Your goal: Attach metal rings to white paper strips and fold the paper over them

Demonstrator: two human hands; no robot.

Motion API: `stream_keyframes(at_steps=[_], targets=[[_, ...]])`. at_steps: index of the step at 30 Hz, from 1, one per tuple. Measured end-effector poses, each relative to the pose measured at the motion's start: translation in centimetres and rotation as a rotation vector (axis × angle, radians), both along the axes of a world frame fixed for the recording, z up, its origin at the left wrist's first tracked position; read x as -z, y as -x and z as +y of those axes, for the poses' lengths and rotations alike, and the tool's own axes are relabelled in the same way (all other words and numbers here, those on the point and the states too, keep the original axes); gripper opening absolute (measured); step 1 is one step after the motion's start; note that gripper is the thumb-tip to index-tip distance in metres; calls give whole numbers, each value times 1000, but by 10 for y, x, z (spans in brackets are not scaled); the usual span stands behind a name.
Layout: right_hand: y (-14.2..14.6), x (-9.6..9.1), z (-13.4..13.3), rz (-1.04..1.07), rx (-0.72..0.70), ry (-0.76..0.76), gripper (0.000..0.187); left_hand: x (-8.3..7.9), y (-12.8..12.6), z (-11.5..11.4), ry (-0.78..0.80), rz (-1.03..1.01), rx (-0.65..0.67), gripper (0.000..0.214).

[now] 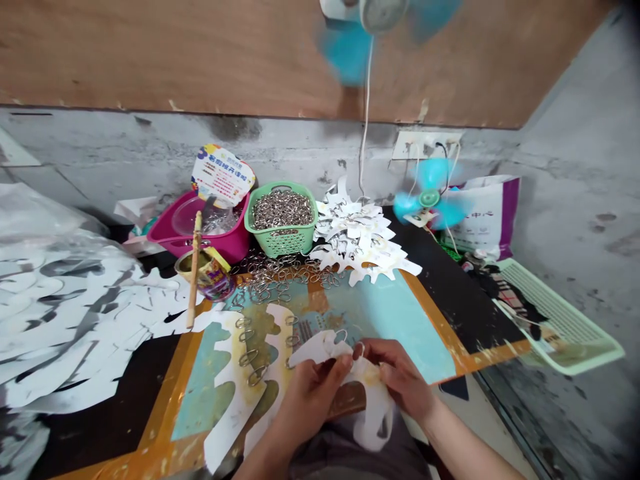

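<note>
– Hands nearest, 5 to 6 o'clock in view. State?
– Left hand (pixel 320 383): thumb and fingers pinched shut on a white notched piece (pixel 371 393). Right hand (pixel 405 380): fingers curled in, gripping its other part. Some fingertips hidden, can't tell exact contact.
– Piece where?
– Between the hands, 5 o'clock, over the lap (pixel 325 460) by the near edge of the desk (pixel 450 300). Lower end loops down.
– Handling?
– Light, I'd guess. Thin, bendy, probably creases easily. 2 wire rings (pixel 342 331) on it look stiff, smooth, maybe slippery. Yellowish smears could be tacky.
– Hold where?
– Flat body beside each ring, thumb on top. Skip narrow points, likely to fold. Similar pieces (pixel 234 393) lie at 7 o'clock, ringed along 1 edge; take those by the broad middle.
</note>
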State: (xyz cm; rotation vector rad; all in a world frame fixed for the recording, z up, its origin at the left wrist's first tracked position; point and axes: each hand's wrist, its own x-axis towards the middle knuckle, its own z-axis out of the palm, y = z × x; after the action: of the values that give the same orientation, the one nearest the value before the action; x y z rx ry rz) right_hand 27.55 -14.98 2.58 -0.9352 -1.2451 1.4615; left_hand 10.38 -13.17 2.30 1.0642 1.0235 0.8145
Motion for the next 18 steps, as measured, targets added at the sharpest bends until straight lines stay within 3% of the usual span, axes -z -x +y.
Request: stream_keyframes(at_steps=[6,10,15,18], targets=[[-1,-27,5,-375,79,-141,45,-11,-1,-10,130,-75,-121,53],[8,-29,-1,-190,64,-9,45,-14,-2,-15,199,-179,-37,49],[21,-10,-9,191,93,258,43,-12,-1,-22,263,-249,-97,55],[18,-1,-7,204,68,266,43,-8,1,-23,250,-241,-99,54]])
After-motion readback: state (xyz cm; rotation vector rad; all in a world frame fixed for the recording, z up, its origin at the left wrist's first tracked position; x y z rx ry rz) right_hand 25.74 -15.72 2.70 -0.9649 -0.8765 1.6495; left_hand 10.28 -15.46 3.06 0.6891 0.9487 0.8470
